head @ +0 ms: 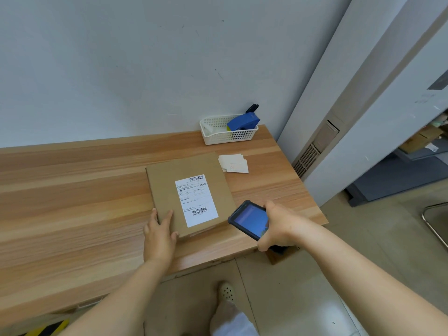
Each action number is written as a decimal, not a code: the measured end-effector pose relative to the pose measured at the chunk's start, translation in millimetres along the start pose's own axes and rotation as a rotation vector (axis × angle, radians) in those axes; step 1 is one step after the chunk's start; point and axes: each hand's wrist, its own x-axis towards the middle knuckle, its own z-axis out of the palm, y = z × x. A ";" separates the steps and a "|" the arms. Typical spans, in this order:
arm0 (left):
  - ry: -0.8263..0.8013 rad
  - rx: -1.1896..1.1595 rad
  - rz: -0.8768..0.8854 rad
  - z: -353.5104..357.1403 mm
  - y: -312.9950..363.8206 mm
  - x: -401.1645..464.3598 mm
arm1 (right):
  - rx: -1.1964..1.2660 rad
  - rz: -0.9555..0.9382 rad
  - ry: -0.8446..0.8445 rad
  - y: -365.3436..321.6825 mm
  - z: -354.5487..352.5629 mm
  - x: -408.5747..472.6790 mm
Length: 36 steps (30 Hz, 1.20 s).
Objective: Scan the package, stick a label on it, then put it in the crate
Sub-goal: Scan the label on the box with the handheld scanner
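Package (189, 194) flat on surface (72, 190) near its right end, shipping label (196, 200) on package top, loose label stack (234, 163) just behind-right of package, basket (228, 129) behind stack against wall, tape dispenser (243, 121) in basket.

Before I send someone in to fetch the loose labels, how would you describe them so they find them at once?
Start at the wooden table against the wall, then go to its far right end, where a white basket stands. Between that basket and the brown package lies a small pile of loose labels, flat on the wood. They are the only unattached white slips; the package's own label is stuck down.
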 end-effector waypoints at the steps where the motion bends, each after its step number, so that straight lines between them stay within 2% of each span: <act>1: -0.007 -0.001 -0.007 -0.2 0.7 2.4 | 0.015 -0.001 0.018 0.3 1.4 5.0; 14: -0.105 0.068 -0.063 -8.4 11.9 32.0 | 0.235 0.032 0.256 16.4 19.4 115.3; 18: -0.131 0.171 -0.056 -9.0 14.1 42.3 | 0.320 0.086 0.258 30.0 23.0 155.6; 24: -0.131 0.322 -0.071 1.0 33.2 72.1 | 0.300 0.117 0.258 41.8 25.9 207.0; 36: -0.063 0.401 -0.053 25.8 63.9 118.0 | 0.324 0.072 0.273 49.7 40.5 273.7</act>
